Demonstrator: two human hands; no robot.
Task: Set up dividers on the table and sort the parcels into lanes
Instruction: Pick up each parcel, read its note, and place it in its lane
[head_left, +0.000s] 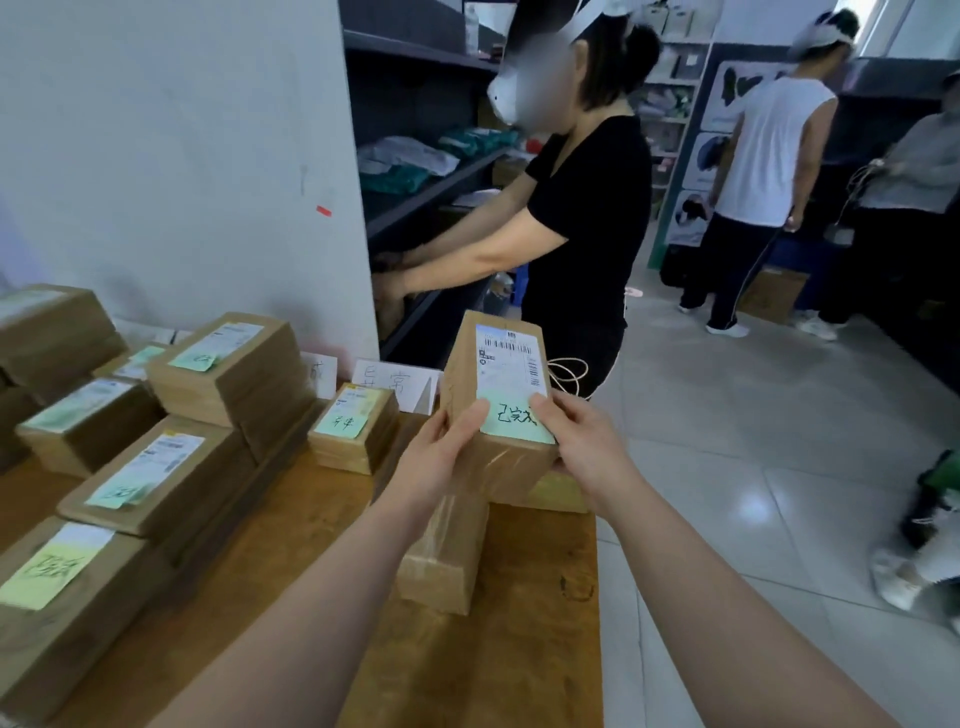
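- Brown parcel (498, 405), labelled: gripped by left hand (441, 447) and right hand (582, 441), above wooden table (519, 649).
- Parcel stacks (156, 441): left, in rows.

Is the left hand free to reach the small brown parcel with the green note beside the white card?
Likely not yet: left hand and right hand both hold the brown barcode-labelled parcel. The small brown parcel sits close, nothing between; release one grip first.
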